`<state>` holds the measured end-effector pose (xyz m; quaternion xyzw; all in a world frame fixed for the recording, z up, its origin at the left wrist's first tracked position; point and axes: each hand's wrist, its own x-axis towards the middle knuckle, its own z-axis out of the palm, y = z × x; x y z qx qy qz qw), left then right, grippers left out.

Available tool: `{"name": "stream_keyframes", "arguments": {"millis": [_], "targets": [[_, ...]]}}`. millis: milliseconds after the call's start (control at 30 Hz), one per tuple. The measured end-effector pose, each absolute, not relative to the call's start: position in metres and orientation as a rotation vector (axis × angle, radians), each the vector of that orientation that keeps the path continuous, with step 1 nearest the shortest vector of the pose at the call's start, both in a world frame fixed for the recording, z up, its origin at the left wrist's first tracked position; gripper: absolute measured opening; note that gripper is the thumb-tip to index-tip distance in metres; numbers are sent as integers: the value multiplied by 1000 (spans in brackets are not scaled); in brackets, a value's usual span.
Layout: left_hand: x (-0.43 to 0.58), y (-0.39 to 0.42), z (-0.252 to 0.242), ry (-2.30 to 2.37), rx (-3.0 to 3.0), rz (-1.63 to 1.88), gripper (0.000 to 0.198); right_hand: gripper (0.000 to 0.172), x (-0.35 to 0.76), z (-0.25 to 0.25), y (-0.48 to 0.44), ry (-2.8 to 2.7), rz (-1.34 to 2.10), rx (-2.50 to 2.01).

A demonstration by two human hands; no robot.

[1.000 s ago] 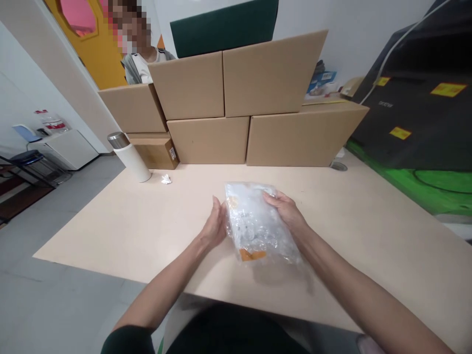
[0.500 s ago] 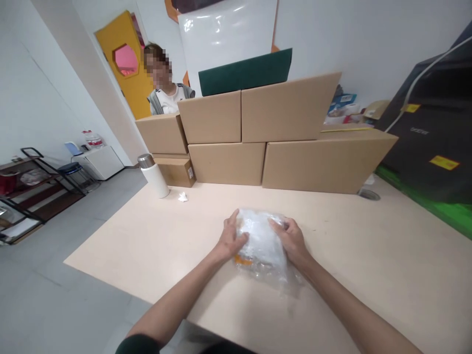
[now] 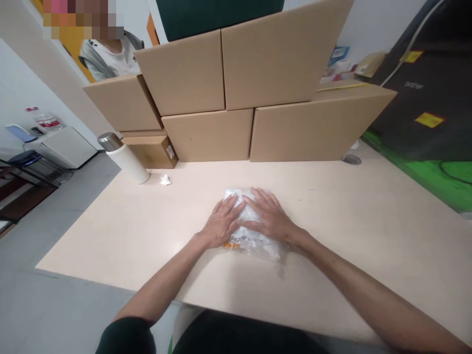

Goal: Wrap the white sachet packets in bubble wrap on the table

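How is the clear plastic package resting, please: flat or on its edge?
Flat: the clear plastic package lies broad side down on the table, with the left hand and right hand spread across its top.

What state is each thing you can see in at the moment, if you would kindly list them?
Left hand: open, on the plastic packet's left side
Right hand: open, fingers spread, on the packet
Plastic packet: wrinkled, lying on the table
White bottle: upright, silver lid on
White scrap: crumpled
Cardboard boxes: stacked
Dark green box: atop the stack, whether shut unclear
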<state>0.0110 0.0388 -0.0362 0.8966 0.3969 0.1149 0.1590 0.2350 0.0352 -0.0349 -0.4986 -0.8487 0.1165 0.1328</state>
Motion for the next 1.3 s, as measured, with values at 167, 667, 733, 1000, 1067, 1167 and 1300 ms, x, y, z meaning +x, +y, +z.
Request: {"name": "stream_keyframes", "arguments": {"millis": [167,667,733,1000,1067,1167,1300], "targets": [[6,44,-32,1004,2518,260,108,116,259,-40,40,-2536,493,-1455],[3,44,-37,1002,2393,333,63,82,265,-29,37,-2469,554,-1492],[2,44,-38,1024,2395,382,68,74,261,-24,32,-2434,500,-1530],[-1,65,-34,1105,2539,234,108,122,260,-27,25,-2564,587,-1551],[-2,70,-35,1104,2540,218,115,125,262,-28,27,-2565,626,-1566],[-4,74,-38,1096,2542,228,123,128,263,-31,28,-2533,698,-1596],[-6,80,-41,1104,2535,198,125,130,263,-34,27,-2462,717,-1569]]}}
